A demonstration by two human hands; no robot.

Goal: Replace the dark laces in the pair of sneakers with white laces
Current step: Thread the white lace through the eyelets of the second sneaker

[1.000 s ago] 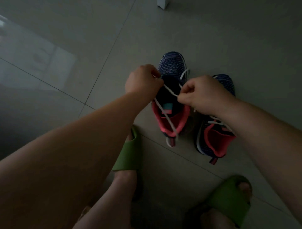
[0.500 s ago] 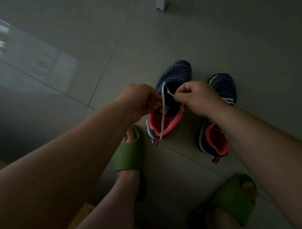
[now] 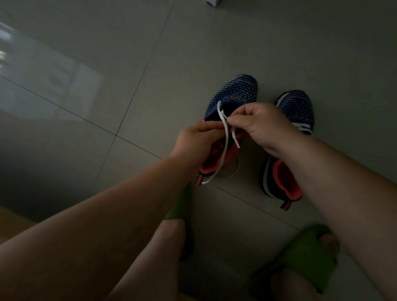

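A white lace (image 3: 226, 137) runs out of the front eyelets of the left sneaker (image 3: 233, 101), a navy knit shoe with a coral lining, lifted off the grey tiled floor (image 3: 150, 64) and held tilted with its toe pointing away. The lace's long end hangs down over the shoe's opening, past the heel tab; a shorter end dangles just beside it. The left hand (image 3: 196, 142) holds the shoe from its near side, its forefinger stretched out along the upper towards the lace; whether the other fingers curl under the shoe I cannot tell. The right hand (image 3: 264, 126) pinches the lace between thumb and forefinger close to the eyelets, the remaining fingers curled in. The right sneaker (image 3: 287, 148) stands on the floor just beside, partly behind the right wrist, with white lacing showing across its vamp. Nearer the camera, two feet in green slides (image 3: 309, 255) rest on the tiles, and a white corner of some object (image 3: 213, 2) shows at the top edge
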